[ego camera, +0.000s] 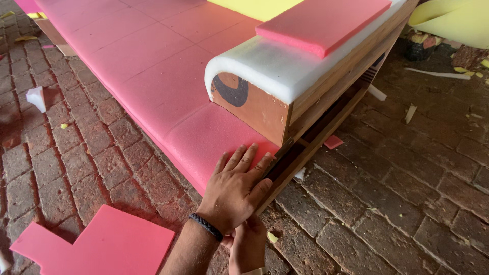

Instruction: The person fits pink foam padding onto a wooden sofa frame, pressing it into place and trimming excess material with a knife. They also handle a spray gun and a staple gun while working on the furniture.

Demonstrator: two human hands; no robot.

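Note:
My left hand (235,191) lies flat, fingers spread, on the near corner of a long pink foam sheet (153,66) that covers the seat of a wooden sofa frame (326,109). A dark braided band circles that wrist. My right hand (248,245) is tucked just below the left, at the foam's lower edge by the frame rail. The left hand hides its fingers, so what it grips is unclear. A wooden armrest (252,104) wrapped in white foam (285,66) rises right behind my left fingertips.
A loose pink foam slab (321,20) rests on the armrest, with yellow foam (254,6) behind it. A pink offcut (102,244) lies on the brick floor (397,193) at bottom left. Foam scraps litter the bricks, and a yellow roll (453,20) sits top right.

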